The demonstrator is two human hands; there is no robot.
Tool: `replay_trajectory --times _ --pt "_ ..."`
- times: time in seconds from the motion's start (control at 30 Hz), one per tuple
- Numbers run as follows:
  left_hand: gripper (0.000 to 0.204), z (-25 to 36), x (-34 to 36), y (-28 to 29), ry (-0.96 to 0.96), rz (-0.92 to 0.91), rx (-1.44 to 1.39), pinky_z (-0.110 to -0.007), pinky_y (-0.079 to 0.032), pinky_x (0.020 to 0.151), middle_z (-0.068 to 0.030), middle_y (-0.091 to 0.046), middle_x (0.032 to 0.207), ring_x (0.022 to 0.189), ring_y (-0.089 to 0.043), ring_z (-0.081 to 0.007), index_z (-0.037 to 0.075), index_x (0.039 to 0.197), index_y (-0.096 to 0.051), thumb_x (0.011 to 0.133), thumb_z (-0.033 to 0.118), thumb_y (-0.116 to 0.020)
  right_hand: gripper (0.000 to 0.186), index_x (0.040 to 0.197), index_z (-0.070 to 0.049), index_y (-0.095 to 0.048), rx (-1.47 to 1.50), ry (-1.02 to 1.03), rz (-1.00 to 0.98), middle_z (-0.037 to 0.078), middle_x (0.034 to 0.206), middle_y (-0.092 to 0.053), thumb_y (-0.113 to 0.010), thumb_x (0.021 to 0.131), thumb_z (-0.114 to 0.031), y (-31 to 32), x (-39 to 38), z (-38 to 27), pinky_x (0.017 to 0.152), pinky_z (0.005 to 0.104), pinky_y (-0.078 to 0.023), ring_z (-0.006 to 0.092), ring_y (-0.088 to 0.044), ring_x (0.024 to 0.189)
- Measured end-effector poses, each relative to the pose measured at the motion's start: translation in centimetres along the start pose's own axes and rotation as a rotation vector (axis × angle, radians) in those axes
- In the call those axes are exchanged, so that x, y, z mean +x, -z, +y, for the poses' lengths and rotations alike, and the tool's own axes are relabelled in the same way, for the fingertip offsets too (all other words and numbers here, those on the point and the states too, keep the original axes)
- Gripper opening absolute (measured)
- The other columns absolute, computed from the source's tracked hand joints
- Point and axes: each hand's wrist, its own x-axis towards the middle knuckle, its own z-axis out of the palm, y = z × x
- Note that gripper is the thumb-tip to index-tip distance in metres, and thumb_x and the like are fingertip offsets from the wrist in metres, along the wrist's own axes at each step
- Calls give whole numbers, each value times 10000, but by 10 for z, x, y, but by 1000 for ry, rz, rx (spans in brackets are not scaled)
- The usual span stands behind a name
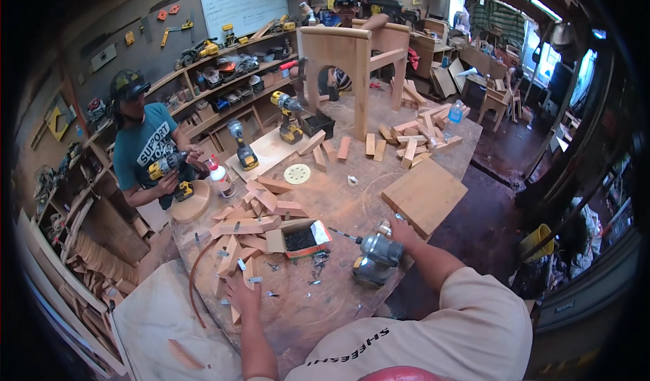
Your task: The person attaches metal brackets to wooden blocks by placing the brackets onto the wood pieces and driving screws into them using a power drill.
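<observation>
My left hand lies flat, fingers apart, on the near end of a fan of wedge-shaped wood pieces with small metal brackets on them. My right hand grips the back of a grey cordless drill that rests on the round workbench, its long bit pointing left toward an open cardboard box of dark screws. Loose screws lie between the two hands.
A thick wooden slab lies right of the drill. Farther back lie a sanding disc, two yellow drills, scattered blocks and a wooden frame. A person at the left holds a drill; another stands behind the frame.
</observation>
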Motion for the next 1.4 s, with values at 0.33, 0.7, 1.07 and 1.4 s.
replay_trajectory --times 0.33,0.7,1.07,1.4 --pt "510 -36 9 0 -157 -36 -137 -483 -476 942 -244 -617 1177 1086 -596 -402 24 1025 -706 699 410 -772 716 1351 -85 -436 63 -83 34 186 1332 -515 -707 774 -411 9 -1 -10 977 542 -425 386 -490 1230" --pt "308 -101 24 65 -340 -315 -623 -349 -463 648 -87 -570 707 674 -572 -207 -4 856 -666 727 249 -786 654 1298 -82 -466 19 -103 62 181 1262 -538 -695 786 -416 2 -4 -16 935 532 -449 388 -517 1181" --pt "177 -72 -51 57 -108 -102 -1497 -237 -395 609 51 -532 773 682 -450 -55 43 847 -586 848 173 -705 653 1279 -67 -454 11 -14 115 180 1208 -568 -722 777 -387 14 -10 -11 883 532 -456 387 -539 1124" --pt "197 -7 -74 72 -27 -222 -1414 -244 -476 686 -21 -655 911 773 -583 -80 -2 1053 -639 882 96 -651 827 1331 -54 -447 27 -19 14 173 1258 -548 -805 697 -447 16 -11 -16 999 473 -433 343 -518 1194"
